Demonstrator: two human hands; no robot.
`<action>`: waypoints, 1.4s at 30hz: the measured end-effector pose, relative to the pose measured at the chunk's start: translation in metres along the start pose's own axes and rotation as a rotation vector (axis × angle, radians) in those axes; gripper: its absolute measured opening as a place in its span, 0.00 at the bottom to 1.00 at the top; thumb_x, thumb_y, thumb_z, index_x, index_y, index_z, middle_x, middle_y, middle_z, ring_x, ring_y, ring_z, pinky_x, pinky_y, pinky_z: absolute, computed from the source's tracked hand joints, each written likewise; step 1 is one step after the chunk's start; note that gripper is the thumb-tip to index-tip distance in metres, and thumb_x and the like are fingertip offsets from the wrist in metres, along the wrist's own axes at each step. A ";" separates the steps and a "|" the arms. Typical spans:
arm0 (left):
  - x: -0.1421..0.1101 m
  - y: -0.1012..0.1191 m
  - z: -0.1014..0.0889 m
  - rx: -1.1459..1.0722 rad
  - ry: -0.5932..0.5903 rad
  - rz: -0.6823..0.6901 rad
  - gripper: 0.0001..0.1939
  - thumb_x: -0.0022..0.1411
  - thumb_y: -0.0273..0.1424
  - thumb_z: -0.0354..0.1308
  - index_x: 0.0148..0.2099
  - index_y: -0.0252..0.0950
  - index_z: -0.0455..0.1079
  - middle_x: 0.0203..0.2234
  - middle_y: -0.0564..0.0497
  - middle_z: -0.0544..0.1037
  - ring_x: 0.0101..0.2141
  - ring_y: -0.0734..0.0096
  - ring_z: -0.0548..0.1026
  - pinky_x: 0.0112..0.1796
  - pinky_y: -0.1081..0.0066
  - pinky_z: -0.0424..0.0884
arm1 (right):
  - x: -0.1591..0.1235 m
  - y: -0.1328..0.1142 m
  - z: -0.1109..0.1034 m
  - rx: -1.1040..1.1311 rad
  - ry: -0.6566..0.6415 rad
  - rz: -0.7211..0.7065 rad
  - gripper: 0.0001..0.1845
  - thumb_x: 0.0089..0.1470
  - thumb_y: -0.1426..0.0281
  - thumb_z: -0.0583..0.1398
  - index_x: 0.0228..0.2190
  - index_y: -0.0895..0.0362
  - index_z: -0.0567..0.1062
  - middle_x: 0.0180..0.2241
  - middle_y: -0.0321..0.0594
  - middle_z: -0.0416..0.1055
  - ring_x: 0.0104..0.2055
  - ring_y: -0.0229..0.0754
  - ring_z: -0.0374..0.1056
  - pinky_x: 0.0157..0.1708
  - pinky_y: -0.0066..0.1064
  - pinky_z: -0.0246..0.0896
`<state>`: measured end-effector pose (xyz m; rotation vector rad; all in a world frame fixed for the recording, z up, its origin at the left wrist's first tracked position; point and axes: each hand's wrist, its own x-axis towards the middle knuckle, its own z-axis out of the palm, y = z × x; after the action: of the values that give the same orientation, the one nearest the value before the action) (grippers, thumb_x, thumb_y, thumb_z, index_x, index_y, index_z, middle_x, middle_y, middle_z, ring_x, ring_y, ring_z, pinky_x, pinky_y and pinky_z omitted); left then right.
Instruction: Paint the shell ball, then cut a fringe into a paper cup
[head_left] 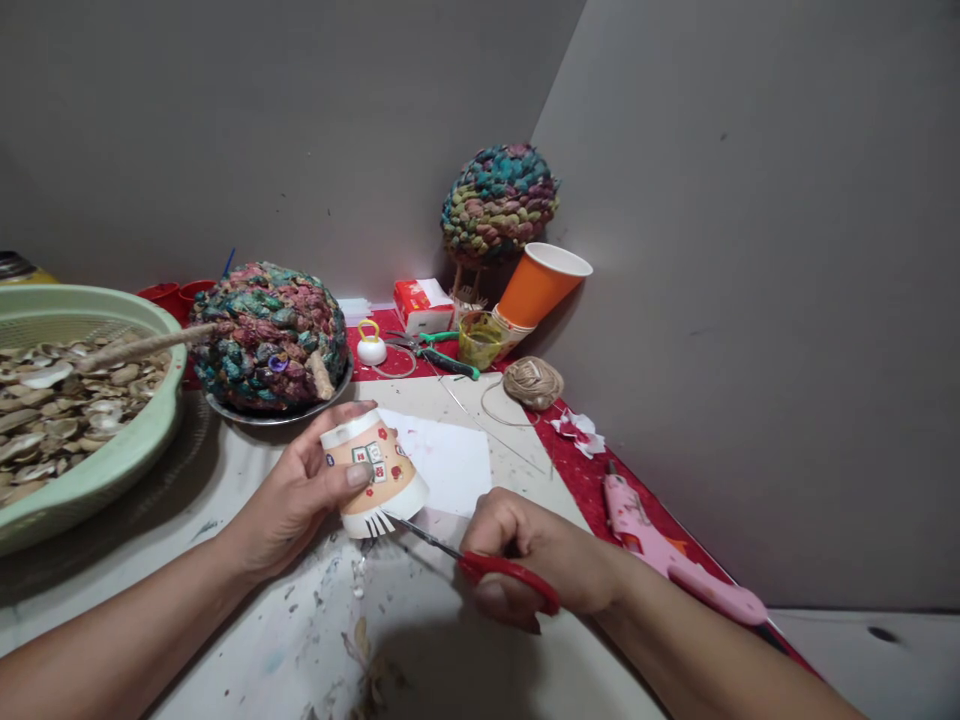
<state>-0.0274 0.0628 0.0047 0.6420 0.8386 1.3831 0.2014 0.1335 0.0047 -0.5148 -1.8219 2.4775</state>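
My left hand [311, 490] is closed around a printed paper cup piece [386, 455], peach with small red and green pictures and white edges. Its lower white edge is slit into several narrow strips at the left part. In my right hand [517, 545] is a pair of red-handled scissors [506, 572], with my fingers in the handles. The blade tips meet the cup's slit edge. Beneath and behind the cup lies a white sheet of paper [450, 460].
To the left stands a green basket [161, 440] of shells. A painted shell-covered ball [274, 335] rests in a metal dish; another ball [501, 205] stands behind. Orange cups [536, 290], pliers [442, 355], twine [532, 383] and a pink glue gun [675, 570] lie along the back and right.
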 end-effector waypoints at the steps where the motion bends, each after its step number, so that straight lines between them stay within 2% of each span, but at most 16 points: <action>1: 0.000 0.000 0.000 0.000 -0.006 0.000 0.27 0.49 0.28 0.74 0.52 0.40 0.73 0.43 0.47 0.83 0.41 0.65 0.81 0.43 0.68 0.78 | 0.000 0.000 0.000 0.009 0.005 0.012 0.31 0.47 0.52 0.71 0.12 0.61 0.67 0.11 0.29 0.60 0.12 0.25 0.51 0.12 0.19 0.45; 7: 0.000 0.000 -0.001 -0.008 -0.026 -0.013 0.28 0.49 0.28 0.74 0.53 0.39 0.73 0.42 0.47 0.83 0.40 0.64 0.81 0.42 0.68 0.79 | -0.001 0.002 0.000 0.009 0.012 0.037 0.32 0.43 0.51 0.72 0.12 0.62 0.66 0.10 0.29 0.58 0.12 0.25 0.50 0.12 0.18 0.45; 12: 0.001 -0.002 0.001 -0.035 -0.038 -0.050 0.27 0.50 0.28 0.74 0.53 0.38 0.73 0.40 0.46 0.84 0.38 0.65 0.82 0.40 0.69 0.80 | -0.001 0.002 0.000 -0.003 0.026 0.094 0.32 0.40 0.48 0.73 0.13 0.63 0.69 0.11 0.32 0.61 0.12 0.27 0.54 0.13 0.19 0.48; 16: 0.001 -0.001 0.000 -0.039 -0.012 -0.064 0.23 0.54 0.29 0.72 0.51 0.37 0.74 0.38 0.47 0.84 0.35 0.66 0.82 0.36 0.70 0.81 | -0.002 0.002 -0.002 -0.074 -0.010 0.045 0.34 0.41 0.43 0.70 0.15 0.62 0.70 0.12 0.33 0.62 0.13 0.27 0.53 0.14 0.21 0.48; 19: 0.002 -0.001 0.000 -0.040 0.002 -0.062 0.19 0.55 0.31 0.71 0.49 0.36 0.75 0.35 0.48 0.84 0.32 0.67 0.82 0.34 0.71 0.81 | -0.003 0.003 0.000 -0.249 0.048 -0.061 0.33 0.46 0.45 0.67 0.15 0.59 0.66 0.13 0.31 0.58 0.15 0.28 0.49 0.15 0.22 0.44; 22: 0.003 -0.001 -0.001 -0.037 0.043 -0.061 0.17 0.55 0.31 0.71 0.47 0.35 0.77 0.33 0.48 0.84 0.30 0.69 0.82 0.32 0.73 0.80 | -0.002 0.003 0.004 -0.547 0.152 -0.244 0.27 0.51 0.57 0.65 0.15 0.56 0.59 0.14 0.27 0.52 0.17 0.29 0.46 0.17 0.24 0.39; 24: 0.003 0.000 -0.001 -0.038 0.076 -0.054 0.16 0.55 0.32 0.71 0.46 0.35 0.77 0.32 0.49 0.84 0.29 0.69 0.81 0.31 0.73 0.80 | 0.000 0.004 0.007 -0.775 0.192 -0.394 0.23 0.51 0.65 0.63 0.16 0.55 0.55 0.16 0.27 0.50 0.18 0.30 0.45 0.19 0.26 0.39; 27: 0.003 0.000 0.000 -0.037 0.102 -0.041 0.15 0.54 0.32 0.71 0.45 0.35 0.78 0.32 0.50 0.84 0.28 0.70 0.81 0.30 0.74 0.80 | 0.003 0.005 0.009 -1.008 0.227 -0.518 0.20 0.50 0.70 0.61 0.18 0.55 0.54 0.17 0.27 0.51 0.21 0.32 0.45 0.22 0.28 0.40; 35: 0.004 0.001 0.001 0.032 0.128 -0.025 0.16 0.54 0.34 0.71 0.44 0.35 0.76 0.29 0.51 0.83 0.27 0.70 0.80 0.29 0.74 0.78 | -0.001 0.007 0.008 -1.194 0.315 -0.586 0.15 0.48 0.72 0.61 0.20 0.55 0.58 0.17 0.28 0.56 0.21 0.33 0.47 0.24 0.28 0.40; 42: 0.002 0.000 -0.001 0.083 0.126 -0.027 0.19 0.53 0.34 0.72 0.46 0.37 0.74 0.30 0.52 0.82 0.28 0.71 0.80 0.30 0.75 0.78 | -0.001 0.007 0.009 -1.341 0.375 -0.464 0.15 0.49 0.69 0.59 0.18 0.56 0.59 0.17 0.30 0.60 0.21 0.34 0.47 0.25 0.31 0.39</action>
<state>-0.0280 0.0647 0.0034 0.6092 1.0058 1.3810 0.2009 0.1226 0.0006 -0.4023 -2.6994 0.5710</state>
